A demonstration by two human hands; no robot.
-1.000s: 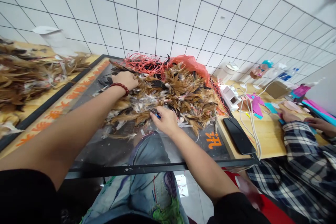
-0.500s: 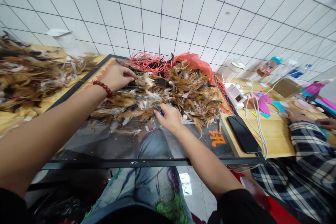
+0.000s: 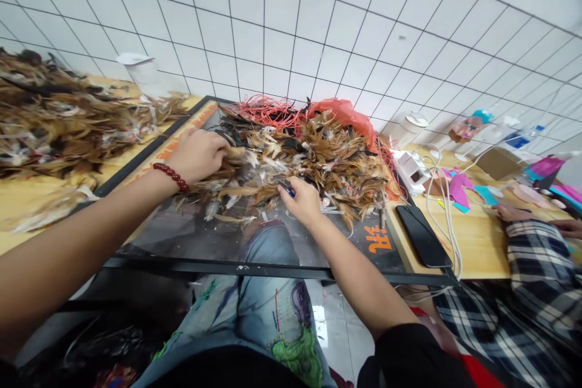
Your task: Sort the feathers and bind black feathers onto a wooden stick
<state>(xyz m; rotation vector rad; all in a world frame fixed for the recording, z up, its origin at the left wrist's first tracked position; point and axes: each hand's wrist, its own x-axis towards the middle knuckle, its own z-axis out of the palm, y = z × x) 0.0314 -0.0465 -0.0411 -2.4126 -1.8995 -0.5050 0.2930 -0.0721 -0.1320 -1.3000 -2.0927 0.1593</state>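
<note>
- Left hand [image 3: 200, 156] curls its fingers at the loose brown-and-white feathers [image 3: 336, 157]; its hold cannot be told.
- Right hand [image 3: 304, 201] closes on a small blue object [image 3: 291, 192].
- Feathers lie on a dark, black-framed panel [image 3: 204, 245].

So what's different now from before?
The left hand wearing a dark red bead bracelet moved left and a bit closer in, by the messy brown feather pile. Whether it grabbed any feathers, I can't tell. The right hand stayed put, holding a small blue thing.
</note>
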